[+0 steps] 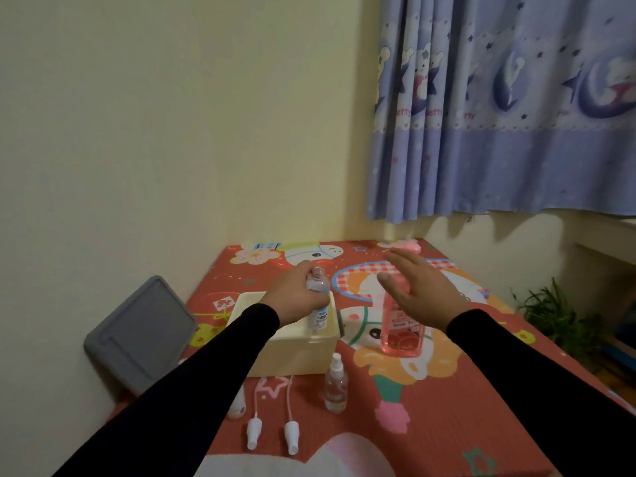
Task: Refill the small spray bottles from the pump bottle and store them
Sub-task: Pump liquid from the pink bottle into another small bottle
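My left hand [296, 294] grips a small clear bottle [318, 306] with no spray top, held upright over the cream storage box [292, 352]. My right hand [420, 290] hovers open, fingers spread, above the pink pump bottle [401, 333], whose top it hides. A second small spray bottle [335, 383] with its sprayer on stands in front of the box. Two loose white spray heads with tubes [254, 432] [292, 435] lie near the front edge. Part of another small bottle [237, 407] shows under my left sleeve.
The table carries a red cartoon-print mat [447, 407]. A grey lid [141, 333] leans against the wall at the left. A blue curtain [499, 108] hangs behind, and a green plant [554, 315] stands to the right of the table.
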The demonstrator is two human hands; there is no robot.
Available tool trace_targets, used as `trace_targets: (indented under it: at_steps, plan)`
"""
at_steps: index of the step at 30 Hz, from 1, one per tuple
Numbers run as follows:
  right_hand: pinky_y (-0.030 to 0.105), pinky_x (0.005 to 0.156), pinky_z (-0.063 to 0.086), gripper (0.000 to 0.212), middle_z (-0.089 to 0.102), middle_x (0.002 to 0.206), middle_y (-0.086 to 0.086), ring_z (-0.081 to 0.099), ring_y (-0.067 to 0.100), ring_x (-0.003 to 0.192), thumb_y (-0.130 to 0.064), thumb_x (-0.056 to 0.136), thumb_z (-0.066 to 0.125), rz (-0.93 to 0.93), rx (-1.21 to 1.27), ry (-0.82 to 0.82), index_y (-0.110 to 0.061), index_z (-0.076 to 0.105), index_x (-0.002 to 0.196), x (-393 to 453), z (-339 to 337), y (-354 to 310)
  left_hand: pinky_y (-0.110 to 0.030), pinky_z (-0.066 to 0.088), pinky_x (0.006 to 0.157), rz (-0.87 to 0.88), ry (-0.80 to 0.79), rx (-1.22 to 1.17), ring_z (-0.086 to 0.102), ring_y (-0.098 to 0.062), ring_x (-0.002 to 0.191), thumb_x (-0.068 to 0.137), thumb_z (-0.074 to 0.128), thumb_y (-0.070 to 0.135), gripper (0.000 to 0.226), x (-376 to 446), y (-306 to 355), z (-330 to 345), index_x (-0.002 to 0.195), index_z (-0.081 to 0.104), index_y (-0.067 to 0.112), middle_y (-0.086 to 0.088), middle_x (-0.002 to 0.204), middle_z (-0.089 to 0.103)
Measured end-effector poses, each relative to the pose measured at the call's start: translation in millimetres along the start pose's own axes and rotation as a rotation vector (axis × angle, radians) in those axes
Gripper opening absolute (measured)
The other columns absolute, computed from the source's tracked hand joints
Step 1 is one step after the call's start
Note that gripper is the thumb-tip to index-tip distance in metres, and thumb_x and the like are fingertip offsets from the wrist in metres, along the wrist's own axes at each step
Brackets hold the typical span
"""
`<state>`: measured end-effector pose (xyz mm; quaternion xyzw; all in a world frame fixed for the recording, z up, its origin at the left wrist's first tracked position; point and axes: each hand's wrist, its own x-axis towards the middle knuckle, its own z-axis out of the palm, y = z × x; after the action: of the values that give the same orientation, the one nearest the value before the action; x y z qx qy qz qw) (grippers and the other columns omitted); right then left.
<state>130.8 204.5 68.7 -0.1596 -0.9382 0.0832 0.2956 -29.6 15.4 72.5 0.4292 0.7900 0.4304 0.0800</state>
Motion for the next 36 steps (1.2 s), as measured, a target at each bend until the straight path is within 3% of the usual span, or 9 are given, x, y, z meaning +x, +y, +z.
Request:
trace_targets:
  at_steps: [6,11,17,20,22,24,27,29,36]
  plan:
    - [0.037,0.110,0.036,0.055,0.044,0.149,0.006,0.044,0.024,0.135,-0.050,0.097,0.042,0.079,-0.030,0.054,-0.017,0.048,0.140,48,-14,29,-0.021,0.042,0.061,0.044,-0.067,-0.006,0.057,-0.009,0.081,0.076,0.068,0.022,0.042,44,16,33,0.114,0.050,0.021,0.004,0.100,0.058]
    - [0.035,0.107,0.036,0.051,0.045,0.148,0.006,0.044,0.023,0.134,-0.046,0.099,0.038,0.145,-0.056,0.040,-0.017,0.048,0.140,83,-15,53,-0.023,0.043,0.061,0.060,-0.079,0.012,0.056,-0.018,0.083,0.078,0.068,0.020,0.033,78,22,59,0.106,0.051,0.016,-0.003,0.102,0.058]
    - [0.036,0.108,0.035,0.050,0.050,0.143,0.006,0.045,0.023,0.132,-0.045,0.101,0.032,0.224,-0.014,-0.029,-0.016,0.052,0.136,110,-8,73,-0.020,0.043,0.048,0.052,-0.123,0.043,0.058,-0.017,0.068,0.080,0.064,0.020,0.037,107,20,78,0.114,0.048,0.024,-0.003,0.102,0.056]
    - [0.034,0.094,0.039,0.040,0.061,0.120,0.009,0.052,0.028,0.119,-0.042,0.102,0.031,0.277,0.042,-0.061,-0.019,0.063,0.109,121,-2,77,-0.011,0.041,0.046,0.077,-0.113,0.029,0.059,-0.013,0.075,0.080,0.065,0.020,0.043,115,21,81,0.119,0.049,0.026,0.000,0.105,0.055]
    - [0.031,0.081,0.035,0.036,0.059,0.096,0.006,0.055,0.027,0.100,-0.040,0.102,0.030,0.333,0.082,-0.096,-0.026,0.055,0.080,128,2,79,-0.013,0.043,0.056,0.114,-0.102,0.032,0.059,-0.013,0.084,0.079,0.065,0.024,0.048,119,22,82,0.125,0.050,0.028,0.004,0.110,0.056]
    - [0.030,0.079,0.035,0.038,0.057,0.089,0.002,0.052,0.024,0.091,-0.041,0.102,0.029,0.368,0.126,-0.138,-0.029,0.050,0.073,131,4,78,-0.017,0.046,0.064,0.167,-0.092,0.045,0.060,-0.013,0.090,0.080,0.064,0.027,0.049,122,24,83,0.127,0.050,0.029,0.005,0.115,0.058]
    - [0.038,0.096,0.043,0.045,0.064,0.111,0.003,0.055,0.027,0.107,-0.048,0.099,0.025,0.423,0.157,-0.257,-0.028,0.065,0.104,133,5,80,-0.024,0.043,0.078,0.260,-0.076,0.103,0.056,-0.018,0.104,0.084,0.061,0.026,0.047,125,30,84,0.129,0.051,0.027,0.001,0.124,0.058]
    - [0.045,0.104,0.042,0.057,0.061,0.126,0.011,0.056,0.032,0.114,-0.051,0.097,0.022,0.491,0.153,-0.303,-0.019,0.060,0.126,137,4,78,-0.023,0.035,0.084,0.310,-0.071,0.162,0.051,-0.019,0.114,0.087,0.059,0.026,0.049,129,32,85,0.134,0.049,0.027,0.000,0.131,0.055]
    - [0.047,0.106,0.038,0.051,0.061,0.127,0.019,0.055,0.033,0.116,-0.032,0.102,0.020,0.502,0.161,-0.382,-0.003,0.056,0.124,141,14,76,-0.025,0.031,0.088,0.341,-0.112,0.267,0.046,-0.023,0.118,0.093,0.055,0.029,0.052,133,30,87,0.142,0.038,0.030,-0.007,0.133,0.048]
